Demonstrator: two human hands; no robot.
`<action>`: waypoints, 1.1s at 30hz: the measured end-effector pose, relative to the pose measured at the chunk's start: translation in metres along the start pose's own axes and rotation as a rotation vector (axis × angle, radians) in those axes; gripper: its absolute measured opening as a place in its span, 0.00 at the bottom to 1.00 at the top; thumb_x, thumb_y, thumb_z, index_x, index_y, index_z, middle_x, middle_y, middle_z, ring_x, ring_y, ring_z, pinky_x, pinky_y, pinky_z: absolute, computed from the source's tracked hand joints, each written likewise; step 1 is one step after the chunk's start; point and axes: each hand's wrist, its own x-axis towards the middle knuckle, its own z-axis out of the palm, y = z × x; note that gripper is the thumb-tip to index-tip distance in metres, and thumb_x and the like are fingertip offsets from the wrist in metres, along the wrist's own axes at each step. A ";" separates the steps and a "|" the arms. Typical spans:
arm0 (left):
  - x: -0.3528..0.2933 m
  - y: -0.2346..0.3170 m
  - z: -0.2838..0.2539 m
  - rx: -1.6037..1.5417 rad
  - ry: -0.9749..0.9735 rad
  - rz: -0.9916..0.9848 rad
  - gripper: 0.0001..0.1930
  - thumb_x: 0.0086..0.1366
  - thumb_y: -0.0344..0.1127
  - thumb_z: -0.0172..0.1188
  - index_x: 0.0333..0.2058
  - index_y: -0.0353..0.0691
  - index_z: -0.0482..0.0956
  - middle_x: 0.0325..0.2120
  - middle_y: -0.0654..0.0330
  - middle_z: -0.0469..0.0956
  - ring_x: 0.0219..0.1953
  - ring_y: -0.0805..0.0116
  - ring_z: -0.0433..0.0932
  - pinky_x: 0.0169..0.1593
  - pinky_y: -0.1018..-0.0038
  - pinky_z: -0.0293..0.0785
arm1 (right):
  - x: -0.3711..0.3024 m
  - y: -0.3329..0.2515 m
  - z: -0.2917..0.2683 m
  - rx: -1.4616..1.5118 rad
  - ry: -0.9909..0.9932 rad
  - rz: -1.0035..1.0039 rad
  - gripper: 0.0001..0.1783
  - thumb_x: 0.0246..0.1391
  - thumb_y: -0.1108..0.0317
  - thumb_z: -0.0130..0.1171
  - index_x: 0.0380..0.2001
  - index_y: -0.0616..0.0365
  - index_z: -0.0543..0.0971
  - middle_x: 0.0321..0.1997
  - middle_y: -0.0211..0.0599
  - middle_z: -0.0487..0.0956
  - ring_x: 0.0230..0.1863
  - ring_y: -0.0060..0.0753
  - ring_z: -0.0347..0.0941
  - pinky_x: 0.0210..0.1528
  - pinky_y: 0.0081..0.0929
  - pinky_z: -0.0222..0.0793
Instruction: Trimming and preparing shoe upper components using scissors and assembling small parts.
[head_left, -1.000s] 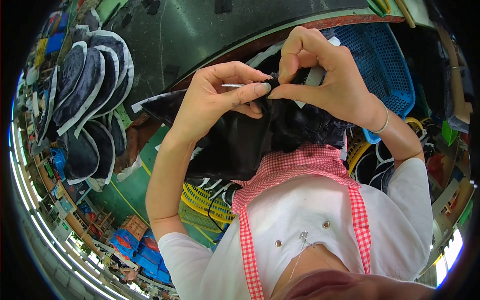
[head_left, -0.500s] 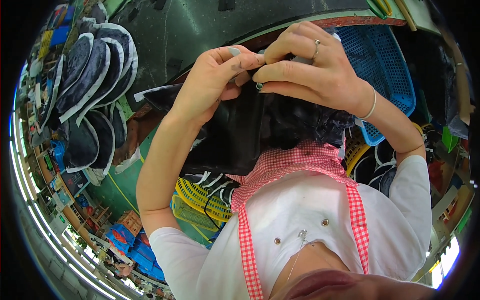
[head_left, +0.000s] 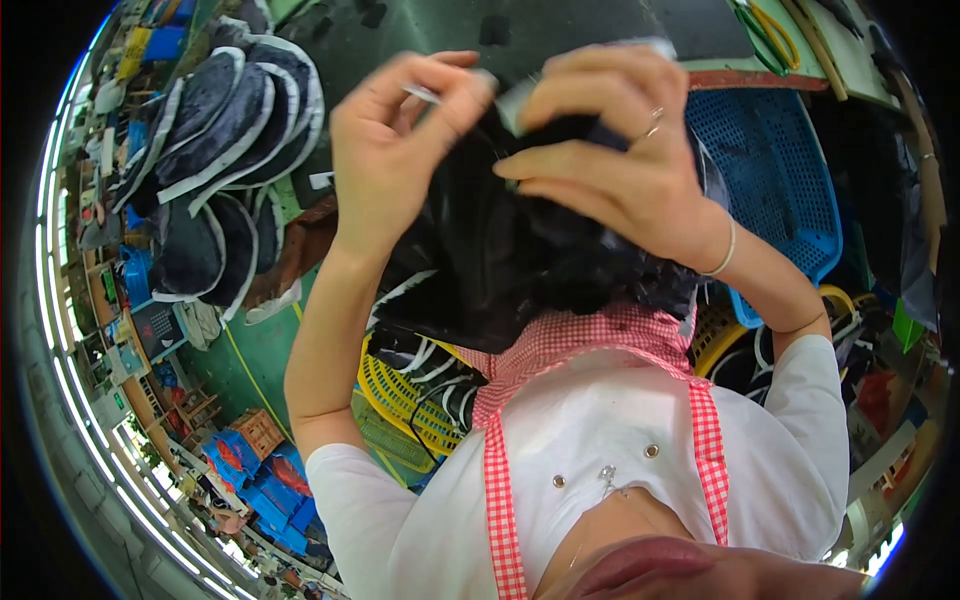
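A small green sign (head_left: 118, 401) at the far left was too tiny to read. A dark worktop (head_left: 610, 25) spread out past the hands, its reddish edge (head_left: 755, 79) running toward scissors (head_left: 757, 38) with green and yellow handles. White-edged dark pieces (head_left: 215, 110) overlapped at the left, above a green floor (head_left: 225, 370). The black workpiece (head_left: 475, 265) lay on the person's lap, over a checked apron (head_left: 600, 335). The left hand (head_left: 400, 130) bent thumb and forefinger close together above it; blur hid whether they pinched anything. The right hand (head_left: 620, 140) curved at its upper part, thumb and fingers parted, its hold impossible to tell. A narrow gap separated the hands; a blue basket (head_left: 765, 150) bounded the right side.
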 end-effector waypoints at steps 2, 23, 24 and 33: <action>0.010 0.013 -0.017 0.095 0.211 0.107 0.06 0.63 0.26 0.60 0.28 0.39 0.73 0.20 0.73 0.69 0.21 0.88 0.61 0.25 0.87 0.54 | 0.018 0.007 -0.014 -0.027 0.081 -0.084 0.16 0.40 0.65 0.69 0.35 0.54 0.82 0.41 0.35 0.77 0.44 0.37 0.71 0.45 0.31 0.63; -0.024 -0.043 -0.008 -0.277 0.116 -0.495 0.15 0.70 0.36 0.49 0.48 0.30 0.74 0.37 0.58 0.77 0.38 0.69 0.77 0.43 0.73 0.74 | 0.015 0.043 0.042 0.049 -0.074 0.377 0.10 0.46 0.67 0.67 0.33 0.56 0.82 0.36 0.35 0.75 0.40 0.39 0.71 0.44 0.32 0.67; -0.027 -0.036 -0.005 -0.309 0.054 -0.494 0.17 0.71 0.36 0.46 0.49 0.28 0.74 0.35 0.57 0.77 0.31 0.69 0.78 0.41 0.75 0.74 | 0.015 0.043 0.040 0.053 -0.108 0.392 0.10 0.45 0.68 0.67 0.34 0.55 0.82 0.36 0.33 0.76 0.40 0.36 0.71 0.44 0.29 0.66; -0.041 -0.032 0.002 0.170 -0.222 -0.354 0.19 0.75 0.38 0.38 0.50 0.28 0.71 0.27 0.58 0.74 0.30 0.73 0.72 0.39 0.76 0.70 | 0.013 0.041 0.040 0.346 0.061 0.395 0.07 0.41 0.68 0.69 0.26 0.53 0.81 0.30 0.24 0.79 0.36 0.27 0.73 0.40 0.25 0.61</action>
